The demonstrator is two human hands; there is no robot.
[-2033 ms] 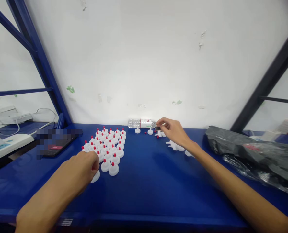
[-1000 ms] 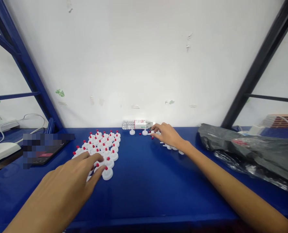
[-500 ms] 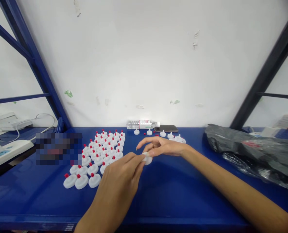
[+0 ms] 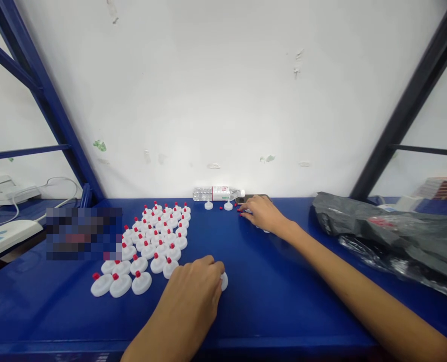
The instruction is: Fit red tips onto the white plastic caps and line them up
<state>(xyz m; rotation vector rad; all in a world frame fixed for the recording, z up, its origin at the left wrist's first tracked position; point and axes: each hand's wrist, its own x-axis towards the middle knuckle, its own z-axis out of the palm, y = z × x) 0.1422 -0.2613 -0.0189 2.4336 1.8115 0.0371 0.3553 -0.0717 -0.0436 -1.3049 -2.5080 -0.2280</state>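
Note:
My left hand (image 4: 196, 284) is closed on a white round spouted lid (image 4: 224, 281) just above the table's front half, and its fingers hide most of it. Farther back, my right hand (image 4: 263, 213) reaches down with thumb and forefinger pinched at a small red cap (image 4: 239, 211). To the left, many white lids with red caps on their spouts (image 4: 148, 250) stand in close rows. Two uncapped white lids, one of them this lid (image 4: 228, 205), stand at the back. My right hand partly covers more white lids.
A clear water bottle (image 4: 217, 193) lies along the wall, with a phone (image 4: 251, 197) beside it. Grey plastic bags (image 4: 381, 236) cover the right side of the blue table (image 4: 276, 301). A white power strip (image 4: 10, 236) is at far left. Blue and dark frame posts rise on both sides.
My right hand has let go of the white lid and moved back to the loose red caps. My left hand has come nearer and lower, still holding the lid.

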